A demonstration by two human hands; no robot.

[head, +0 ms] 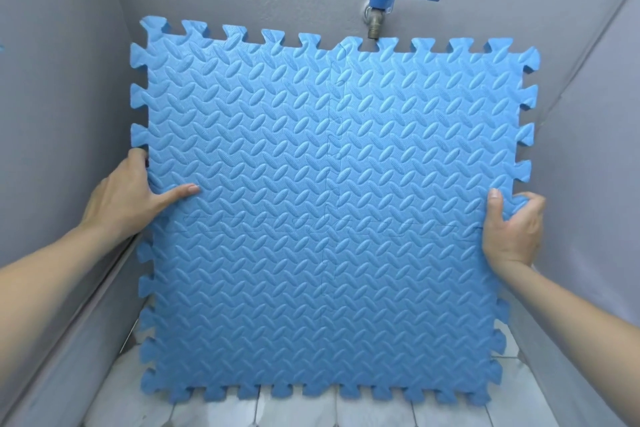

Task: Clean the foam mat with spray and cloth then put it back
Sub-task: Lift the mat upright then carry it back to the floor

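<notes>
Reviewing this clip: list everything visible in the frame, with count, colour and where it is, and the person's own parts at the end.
foam mat: one, blue, four interlocked tiles with a woven raised pattern, held upright in the middle of the view, covering most of it
tap: one, brass spout with a blue lever handle, on the back wall just above the mat's top edge
walls: grey, at the left, back and right, forming a narrow corner
floor: white tiles, visible below the mat's bottom edge
left hand: one, grips the mat's left edge, thumb on the front face
right hand: one, grips the mat's right edge, thumb on the front face
</notes>
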